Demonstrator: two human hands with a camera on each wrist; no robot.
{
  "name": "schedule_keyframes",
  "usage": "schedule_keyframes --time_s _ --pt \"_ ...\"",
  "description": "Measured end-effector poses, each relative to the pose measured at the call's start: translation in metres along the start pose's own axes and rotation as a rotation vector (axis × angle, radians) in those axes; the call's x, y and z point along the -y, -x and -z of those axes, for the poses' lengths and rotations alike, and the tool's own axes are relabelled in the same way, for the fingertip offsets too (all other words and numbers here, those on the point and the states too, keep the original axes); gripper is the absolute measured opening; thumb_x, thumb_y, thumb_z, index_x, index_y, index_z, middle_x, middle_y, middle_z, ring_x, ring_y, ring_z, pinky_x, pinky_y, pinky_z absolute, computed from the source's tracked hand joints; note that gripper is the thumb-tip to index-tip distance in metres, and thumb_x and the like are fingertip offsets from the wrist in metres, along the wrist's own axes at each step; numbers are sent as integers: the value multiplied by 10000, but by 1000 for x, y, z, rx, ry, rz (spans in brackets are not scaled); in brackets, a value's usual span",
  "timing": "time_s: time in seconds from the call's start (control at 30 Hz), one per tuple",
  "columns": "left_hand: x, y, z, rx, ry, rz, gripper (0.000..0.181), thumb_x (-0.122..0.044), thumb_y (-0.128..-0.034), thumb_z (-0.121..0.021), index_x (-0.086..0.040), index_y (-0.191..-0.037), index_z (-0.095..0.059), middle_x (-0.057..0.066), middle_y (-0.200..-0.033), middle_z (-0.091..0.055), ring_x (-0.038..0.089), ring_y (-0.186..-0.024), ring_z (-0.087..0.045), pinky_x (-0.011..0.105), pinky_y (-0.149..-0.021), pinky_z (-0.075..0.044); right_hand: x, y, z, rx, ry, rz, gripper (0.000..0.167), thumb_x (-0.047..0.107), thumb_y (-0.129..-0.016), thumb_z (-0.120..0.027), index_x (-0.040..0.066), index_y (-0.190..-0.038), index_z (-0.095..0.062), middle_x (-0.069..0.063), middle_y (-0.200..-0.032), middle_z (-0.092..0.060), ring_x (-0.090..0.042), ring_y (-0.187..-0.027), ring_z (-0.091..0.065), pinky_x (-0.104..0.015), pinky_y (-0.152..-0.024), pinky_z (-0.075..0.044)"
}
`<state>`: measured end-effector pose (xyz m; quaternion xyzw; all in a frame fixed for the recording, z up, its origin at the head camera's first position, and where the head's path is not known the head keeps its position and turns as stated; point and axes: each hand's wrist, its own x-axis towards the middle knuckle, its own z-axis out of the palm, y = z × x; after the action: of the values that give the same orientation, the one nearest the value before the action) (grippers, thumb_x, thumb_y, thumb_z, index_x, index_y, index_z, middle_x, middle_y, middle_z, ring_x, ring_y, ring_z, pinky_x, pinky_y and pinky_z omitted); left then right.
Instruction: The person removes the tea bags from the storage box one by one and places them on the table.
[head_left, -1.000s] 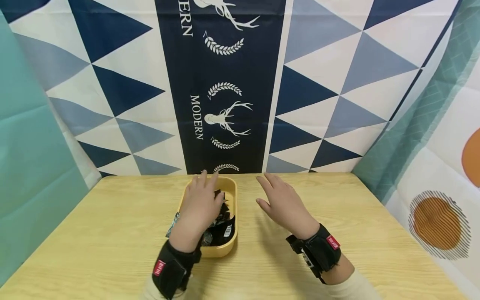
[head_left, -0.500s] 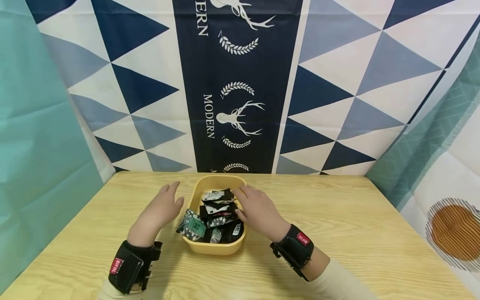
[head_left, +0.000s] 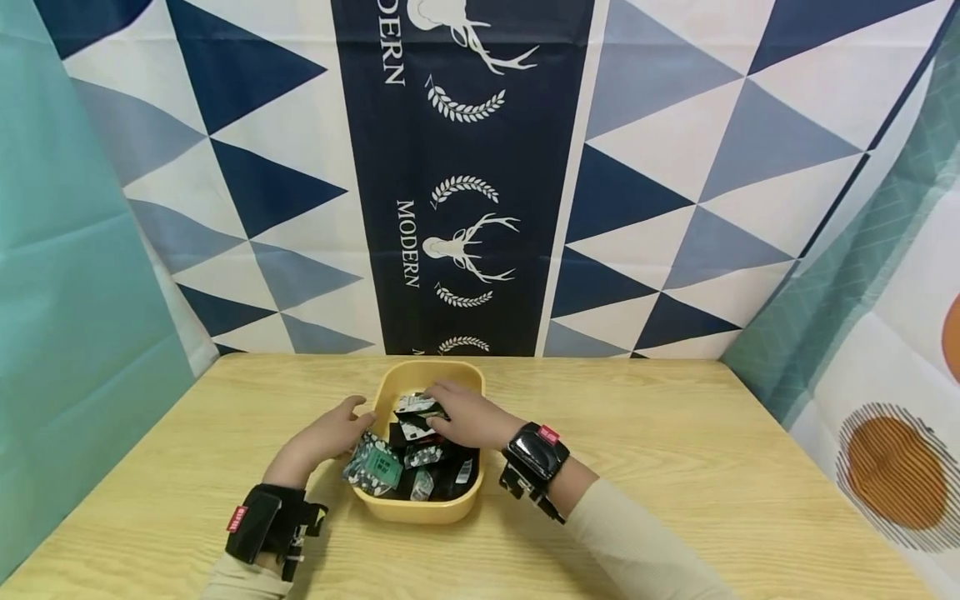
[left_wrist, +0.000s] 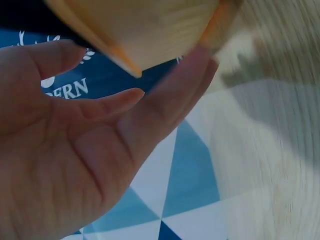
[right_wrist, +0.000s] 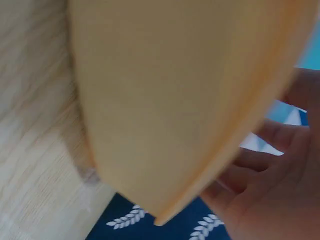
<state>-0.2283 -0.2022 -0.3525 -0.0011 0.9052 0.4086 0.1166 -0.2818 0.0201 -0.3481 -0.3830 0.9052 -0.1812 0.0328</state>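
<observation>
A yellow plastic bin [head_left: 424, 512] stands on the table with several small black packets [head_left: 442, 475] inside. One patterned packet with a green label [head_left: 381, 468] leans over the bin's left rim. At that rim is my left hand [head_left: 328, 435], its fingers along the outer wall and the thumb near the edge; the left wrist view shows the fingers mostly straight. My right hand [head_left: 476, 417] reaches across the right rim, fingertips over the packets at the back. The bin wall [right_wrist: 155, 100] hides part of those fingers in the right wrist view, and no packet shows between them.
The bin stands near the back of the light wood table [head_left: 622, 467]. Behind it hangs a patterned cloth [head_left: 461, 167] with triangles and a dark deer panel. Cloths also hang at the left [head_left: 82, 333] and right [head_left: 892, 400] sides.
The left hand moved from over the bin to its left rim. The right hand came leftward from the table beside the bin and now reaches inside over the packets. The head view shifted slightly.
</observation>
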Motion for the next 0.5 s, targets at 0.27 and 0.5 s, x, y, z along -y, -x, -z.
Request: schedule_keyframes --time_s 0.27,0.5 --pt "0 -17 -17 -7 -64 3 600 -176 -1000 -418 104 -1475 -180 222 -961 -557 159 -566 -426 313 -560 -380 -16 -22 -6 74 34 26 441 190 -958 -568 21 -1356 -482 -127 -1346 -522 -225 -1269 -503 -366 -1088 -393" --pt "0 -21 -19 -14 -54 -22 555 -64 -979 -358 178 -1430 -146 405 -1316 -427 364 -1061 -546 470 -884 -428 -18 -32 -4 157 64 21 460 202 -977 -529 65 -1410 -452 -97 -1413 -504 -207 -1312 -484 -365 -1114 -369"
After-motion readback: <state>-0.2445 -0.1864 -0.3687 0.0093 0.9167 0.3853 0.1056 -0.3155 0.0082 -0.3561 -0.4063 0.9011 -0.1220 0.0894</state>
